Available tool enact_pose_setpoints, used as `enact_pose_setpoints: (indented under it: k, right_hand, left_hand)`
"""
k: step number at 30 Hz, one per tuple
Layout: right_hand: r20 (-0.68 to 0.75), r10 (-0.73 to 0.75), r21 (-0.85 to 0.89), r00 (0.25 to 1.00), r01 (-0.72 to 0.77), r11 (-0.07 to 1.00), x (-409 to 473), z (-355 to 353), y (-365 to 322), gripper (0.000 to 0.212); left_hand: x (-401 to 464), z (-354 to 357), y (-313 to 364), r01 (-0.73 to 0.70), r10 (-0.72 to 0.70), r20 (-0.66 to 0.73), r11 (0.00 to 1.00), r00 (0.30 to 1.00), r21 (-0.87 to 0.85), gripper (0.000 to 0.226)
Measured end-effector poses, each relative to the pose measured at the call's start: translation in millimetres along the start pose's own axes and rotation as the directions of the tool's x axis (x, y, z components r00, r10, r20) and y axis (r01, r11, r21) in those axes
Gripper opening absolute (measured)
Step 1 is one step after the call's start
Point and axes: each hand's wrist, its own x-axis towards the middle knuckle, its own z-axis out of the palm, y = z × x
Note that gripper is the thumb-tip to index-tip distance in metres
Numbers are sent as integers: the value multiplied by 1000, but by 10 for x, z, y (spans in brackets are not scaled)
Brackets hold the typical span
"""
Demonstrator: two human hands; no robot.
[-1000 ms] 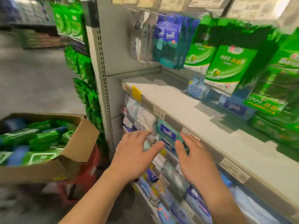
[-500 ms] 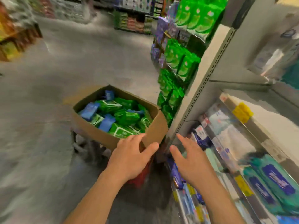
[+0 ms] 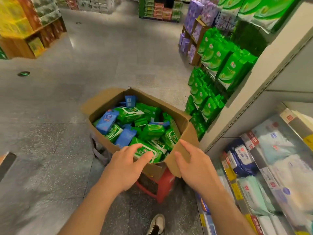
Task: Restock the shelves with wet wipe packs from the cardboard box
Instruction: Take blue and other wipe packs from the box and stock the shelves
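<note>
An open cardboard box [image 3: 100, 106] stands in front of me, filled with several green and blue wet wipe packs. My left hand [image 3: 128, 165] reaches over the box's near edge, its fingers spread above a green wipe pack [image 3: 149, 153] and holding nothing. My right hand [image 3: 193, 163] hovers with relaxed fingers in front of the box's near right flap [image 3: 188, 131], also holding nothing. The shelves [image 3: 277, 167] with white, blue and mint packs run along my right.
The box rests on a red plastic stool [image 3: 160, 189]. Green hanging packs [image 3: 218, 68] fill the shelf end behind the box, purple ones [image 3: 194, 19] further back. The grey aisle floor [image 3: 84, 56] stretches left. My shoe [image 3: 156, 224] shows at the bottom.
My view has swung left from the shelf to the box. Both hands left the teal pack on the shelf edge and moved over to the box's near side, empty.
</note>
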Motion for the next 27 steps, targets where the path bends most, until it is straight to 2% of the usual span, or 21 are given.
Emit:
enact_pose_setpoints:
  k: [4, 7, 9, 13, 16, 19, 22, 24, 27]
  right_hand:
    - [63, 19, 31, 998, -21, 999, 549, -67, 78, 57]
    - [116, 64, 54, 991, -71, 996, 945, -104, 128, 57]
    - [118, 38, 41, 992, -43, 998, 1182, -66, 176, 58]
    - [125, 46, 43, 991, -52, 998, 1448, 52, 243, 56]
    - [151, 84, 44, 985, -91, 995, 1626, 161, 267, 56]
    - [217, 172, 29, 961, -182, 983, 1914, 366, 266, 58]
    - [199, 279, 80, 939, -300, 951, 2130, 627, 216, 59]
    - [173, 381, 147, 908, -406, 902, 2231, 803, 148, 62]
    - [186, 568, 255, 802, -598, 760, 2444, 1120, 72, 69]
  left_hand:
    - [450, -169, 129, 17, -17, -24, 1000, 1000, 11, 95]
    - [770, -259, 214, 22, -21, -42, 1000, 999, 7, 83]
    - [962, -263, 238, 32, -31, -55, 999, 998, 13, 77]
    - [1242, -250, 205, 76, -76, -20, 997, 997, -14, 78]
    - [1476, -306, 136, 111, -111, 9, 993, 994, -34, 68]
    - [1799, -365, -40, 124, -121, 47, 991, 992, -52, 69]
    - [2141, -406, -221, 109, -104, 104, 993, 989, -48, 84]
    - [2361, -452, -324, 99, -94, 173, 995, 980, -18, 72]
    - [2647, -534, -492, 97, -89, 243, 995, 966, -19, 58]
